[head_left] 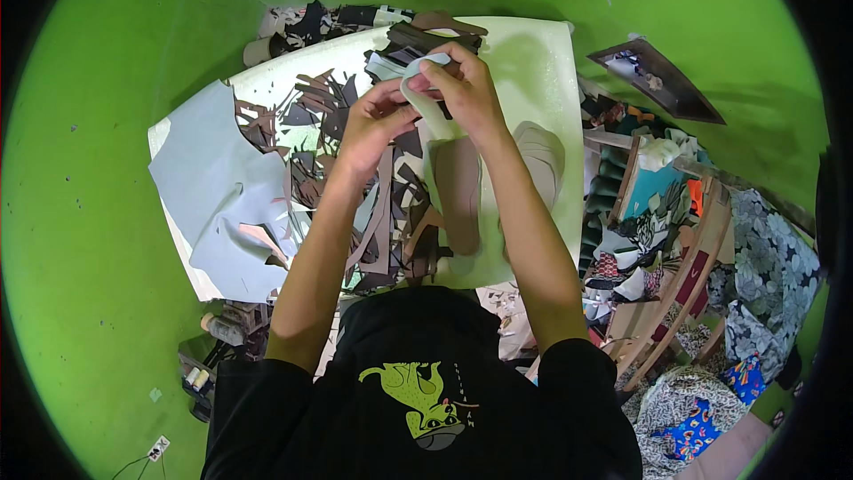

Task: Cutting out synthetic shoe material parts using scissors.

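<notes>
A pale, curved strip of sheet material is bent between my two hands above the far middle of the white table. My left hand pinches its left edge with fingers closed. My right hand grips the upper end, thumb and fingers pressed on it. Just below the hands lies a brown sole-shaped piece. More beige sole-shaped pieces are stacked to the right of my right forearm. Behind my hands sit dark cut pieces and some light grey ones, partly covered by my fingers.
Brown and black offcuts litter the table's left half. A large light grey sheet overhangs the left edge of the white table. To the right stand a wooden frame, scraps and patterned cloth. Green walls enclose the table.
</notes>
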`<state>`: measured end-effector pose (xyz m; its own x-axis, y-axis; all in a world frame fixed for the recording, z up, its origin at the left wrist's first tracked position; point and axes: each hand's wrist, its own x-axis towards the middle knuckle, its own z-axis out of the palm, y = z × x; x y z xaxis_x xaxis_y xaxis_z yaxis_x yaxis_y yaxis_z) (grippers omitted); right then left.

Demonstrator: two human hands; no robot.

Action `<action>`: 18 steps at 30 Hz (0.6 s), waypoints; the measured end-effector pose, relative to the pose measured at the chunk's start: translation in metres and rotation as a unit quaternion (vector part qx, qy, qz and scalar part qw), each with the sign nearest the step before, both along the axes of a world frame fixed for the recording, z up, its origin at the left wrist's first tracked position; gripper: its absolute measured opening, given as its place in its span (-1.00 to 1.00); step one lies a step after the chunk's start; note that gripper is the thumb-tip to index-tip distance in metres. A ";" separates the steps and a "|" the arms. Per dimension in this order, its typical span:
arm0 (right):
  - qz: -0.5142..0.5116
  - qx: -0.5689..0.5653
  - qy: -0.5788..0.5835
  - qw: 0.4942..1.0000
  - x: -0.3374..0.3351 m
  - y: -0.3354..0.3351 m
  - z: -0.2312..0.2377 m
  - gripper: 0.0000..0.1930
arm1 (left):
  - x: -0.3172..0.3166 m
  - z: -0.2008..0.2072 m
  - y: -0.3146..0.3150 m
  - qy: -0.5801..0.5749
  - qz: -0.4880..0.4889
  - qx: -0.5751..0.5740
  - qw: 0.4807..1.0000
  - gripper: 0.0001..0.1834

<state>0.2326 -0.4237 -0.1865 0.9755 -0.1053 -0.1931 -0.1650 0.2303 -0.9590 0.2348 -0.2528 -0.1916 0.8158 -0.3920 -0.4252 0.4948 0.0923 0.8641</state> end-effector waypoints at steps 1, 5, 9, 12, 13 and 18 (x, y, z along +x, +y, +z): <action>0.000 0.003 0.004 1.000 0.003 0.001 -0.002 -0.85 | 0.005 -0.009 0.002 -0.005 0.001 -0.025 1.000 -0.54; 0.041 0.070 0.047 0.996 0.009 -0.005 -0.013 -0.82 | 0.018 -0.018 -0.007 -0.031 0.016 -0.043 0.998 -0.55; 0.043 0.270 0.171 0.946 0.002 -0.005 0.001 -0.76 | 0.023 -0.016 -0.009 0.038 0.082 -0.062 0.994 -0.67; 0.048 0.144 0.138 0.979 -0.011 -0.010 -0.011 -0.73 | 0.029 -0.023 -0.006 0.078 0.108 -0.034 0.990 -0.80; 0.048 0.073 0.092 0.992 -0.012 -0.011 -0.023 -0.73 | 0.033 -0.025 -0.005 0.063 0.091 0.010 0.994 -0.78; -0.055 -0.125 0.014 0.991 -0.011 -0.006 -0.034 -0.75 | 0.041 -0.035 0.006 -0.036 -0.063 0.115 0.991 -0.71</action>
